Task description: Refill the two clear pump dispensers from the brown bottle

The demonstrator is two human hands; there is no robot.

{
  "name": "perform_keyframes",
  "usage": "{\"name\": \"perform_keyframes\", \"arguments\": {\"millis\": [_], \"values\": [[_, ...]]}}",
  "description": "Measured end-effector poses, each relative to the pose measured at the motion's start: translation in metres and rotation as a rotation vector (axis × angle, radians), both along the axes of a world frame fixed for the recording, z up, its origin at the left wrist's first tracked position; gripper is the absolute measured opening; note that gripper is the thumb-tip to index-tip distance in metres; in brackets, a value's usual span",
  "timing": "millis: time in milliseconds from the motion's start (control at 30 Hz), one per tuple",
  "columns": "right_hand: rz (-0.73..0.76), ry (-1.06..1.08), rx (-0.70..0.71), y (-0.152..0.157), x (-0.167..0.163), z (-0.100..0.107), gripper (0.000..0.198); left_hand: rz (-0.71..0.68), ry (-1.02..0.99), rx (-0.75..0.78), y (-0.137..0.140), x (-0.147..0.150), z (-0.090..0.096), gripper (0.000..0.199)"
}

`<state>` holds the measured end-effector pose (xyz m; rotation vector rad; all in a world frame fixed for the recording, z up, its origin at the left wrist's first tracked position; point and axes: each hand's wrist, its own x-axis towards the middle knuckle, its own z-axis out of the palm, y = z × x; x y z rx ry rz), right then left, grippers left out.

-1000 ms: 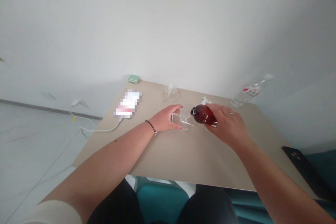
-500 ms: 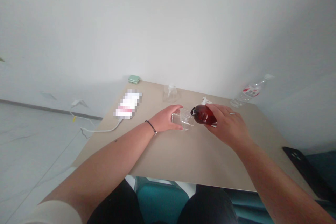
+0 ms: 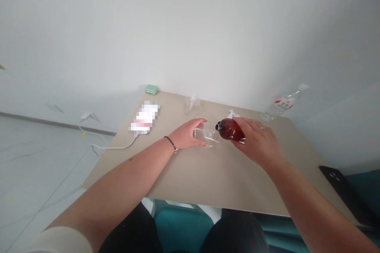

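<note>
Left hand [image 3: 190, 134] is clasping a clear container [image 3: 210, 135]; right hand [image 3: 257, 138] is gripping a tilted brown bottle [image 3: 228, 129]; a wobbling wrist would be risking a knock between them.

a beige table [image 3: 184, 178] adjoins a pale wall [image 3: 190, 27] beside marbled floor [image 3: 38, 174].

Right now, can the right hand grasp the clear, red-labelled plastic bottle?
Probably not: the right hand holds the translucent red-brown bottle, though nothing visible blocks the clear plastic bottle.
</note>
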<state>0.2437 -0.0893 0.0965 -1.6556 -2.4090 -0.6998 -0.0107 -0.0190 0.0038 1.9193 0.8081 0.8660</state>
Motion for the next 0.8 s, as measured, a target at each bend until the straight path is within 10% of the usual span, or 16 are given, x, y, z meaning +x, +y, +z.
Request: {"name": "perform_keyframes", "arguments": {"millis": [800], "values": [[-0.021, -0.024, -0.008, -0.0004, -0.0023, -0.0003, 0.056, 0.005, -0.016, 0.006, 0.0029, 0.0004, -0.0062, 0.09]]}}
